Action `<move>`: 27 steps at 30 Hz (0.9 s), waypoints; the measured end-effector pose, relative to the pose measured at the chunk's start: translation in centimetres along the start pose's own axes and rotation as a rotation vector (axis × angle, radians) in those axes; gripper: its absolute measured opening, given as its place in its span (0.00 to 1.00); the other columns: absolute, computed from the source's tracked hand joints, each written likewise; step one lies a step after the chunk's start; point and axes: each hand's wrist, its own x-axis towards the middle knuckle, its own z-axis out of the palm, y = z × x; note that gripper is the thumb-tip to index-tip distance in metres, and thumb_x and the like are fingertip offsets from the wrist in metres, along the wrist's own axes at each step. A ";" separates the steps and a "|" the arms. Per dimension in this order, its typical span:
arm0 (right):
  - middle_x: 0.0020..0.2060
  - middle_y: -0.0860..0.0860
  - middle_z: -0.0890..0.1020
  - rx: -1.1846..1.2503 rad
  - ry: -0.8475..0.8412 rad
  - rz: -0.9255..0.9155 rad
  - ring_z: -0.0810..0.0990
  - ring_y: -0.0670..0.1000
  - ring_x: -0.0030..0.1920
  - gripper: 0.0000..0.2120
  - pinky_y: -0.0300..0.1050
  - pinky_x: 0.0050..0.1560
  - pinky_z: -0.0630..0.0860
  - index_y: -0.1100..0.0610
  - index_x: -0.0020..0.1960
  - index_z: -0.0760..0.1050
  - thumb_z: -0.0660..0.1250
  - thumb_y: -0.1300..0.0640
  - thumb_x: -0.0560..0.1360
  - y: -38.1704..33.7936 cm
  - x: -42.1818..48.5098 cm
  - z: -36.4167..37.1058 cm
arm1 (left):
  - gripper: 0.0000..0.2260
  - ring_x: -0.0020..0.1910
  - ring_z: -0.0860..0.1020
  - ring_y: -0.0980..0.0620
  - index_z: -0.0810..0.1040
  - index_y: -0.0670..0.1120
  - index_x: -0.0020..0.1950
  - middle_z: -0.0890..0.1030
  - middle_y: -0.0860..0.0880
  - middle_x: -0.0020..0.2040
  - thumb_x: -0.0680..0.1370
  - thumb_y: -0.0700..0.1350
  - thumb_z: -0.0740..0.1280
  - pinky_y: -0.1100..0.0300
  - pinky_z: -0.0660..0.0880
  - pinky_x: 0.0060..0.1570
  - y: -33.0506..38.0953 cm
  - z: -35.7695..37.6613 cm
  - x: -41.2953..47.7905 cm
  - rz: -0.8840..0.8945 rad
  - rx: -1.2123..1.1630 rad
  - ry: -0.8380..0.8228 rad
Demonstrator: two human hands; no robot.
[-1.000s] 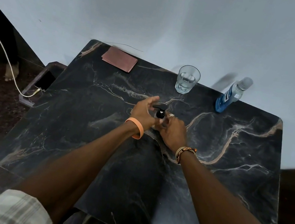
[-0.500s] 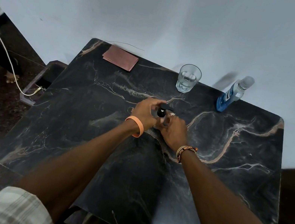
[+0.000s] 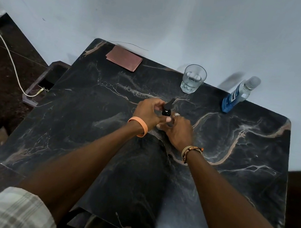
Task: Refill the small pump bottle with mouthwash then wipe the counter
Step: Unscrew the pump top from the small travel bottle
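your left hand (image 3: 147, 111) and right hand (image 3: 180, 129) meet at mid-desk, both on the small pump bottle (image 3: 167, 110). left grip: fingers curled round the black pump head, with the nozzle pointing away from you toward the glass (image 3: 193, 79). right grip: closed on the bottle body under the pump, thumb laid against its near side. the body is mostly hidden by both hands, so i can't tell the fill level, whether the pump is seated in the neck, or whether the base touches the desk (image 3: 236, 169). the mouthwash bottle (image 3: 233, 97) stands at the back right by the wall, well apart from your hands, clear cap on, blue liquid in the lower part. the glass sits back centre, upright, with some clear liquid in it. it is between the mouthwash bottle and the folded reddish-brown cloth (image 3: 124, 58), which lies flat at the back left corner. orange wristband (image 3: 140, 124) on your left wrist, thread bracelet (image 3: 192, 150) on your right, ring (image 3: 176, 115) on a right finger. left of the desk and lower down, a phone (image 3: 46, 83) lies in a dark tray (image 3: 34, 93), and a white cable (image 3: 12, 61) is plugged into it and runs off to the upper left.
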 end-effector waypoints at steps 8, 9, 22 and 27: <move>0.50 0.51 0.82 -0.065 -0.049 -0.087 0.81 0.54 0.51 0.28 0.50 0.47 0.78 0.50 0.63 0.69 0.76 0.46 0.69 -0.4 -0.3 -0.9 | 0.16 0.44 0.80 0.57 0.81 0.48 0.48 0.83 0.53 0.44 0.63 0.46 0.80 0.62 0.77 0.47 1.5 -1.1 0.1 0.073 0.052 -0.029; 0.52 0.51 0.82 -0.054 -0.041 -0.109 0.81 0.54 0.53 0.31 0.49 0.47 0.78 0.48 0.65 0.67 0.76 0.45 0.67 -0.4 -0.3 -1.2 | 0.16 0.44 0.81 0.57 0.81 0.48 0.48 0.83 0.53 0.44 0.63 0.46 0.80 0.61 0.78 0.48 1.8 -1.4 0.2 0.083 0.064 -0.046; 0.44 0.47 0.83 0.006 0.167 -0.346 0.80 0.46 0.44 0.26 0.48 0.46 0.80 0.52 0.60 0.80 0.77 0.42 0.65 -2.5 -0.8 -7.7 | 0.16 0.41 0.84 0.52 0.82 0.44 0.47 0.85 0.49 0.41 0.63 0.46 0.80 0.51 0.81 0.48 5.2 -4.9 0.6 0.086 0.030 -0.160; 0.39 0.48 0.83 0.056 0.135 -0.388 0.82 0.48 0.39 0.18 0.52 0.43 0.81 0.53 0.54 0.83 0.78 0.50 0.67 -3.4 -0.5 -8.8 | 0.15 0.44 0.84 0.50 0.82 0.42 0.49 0.85 0.45 0.44 0.65 0.40 0.79 0.50 0.80 0.50 6.2 -5.1 0.6 0.078 -0.053 -0.146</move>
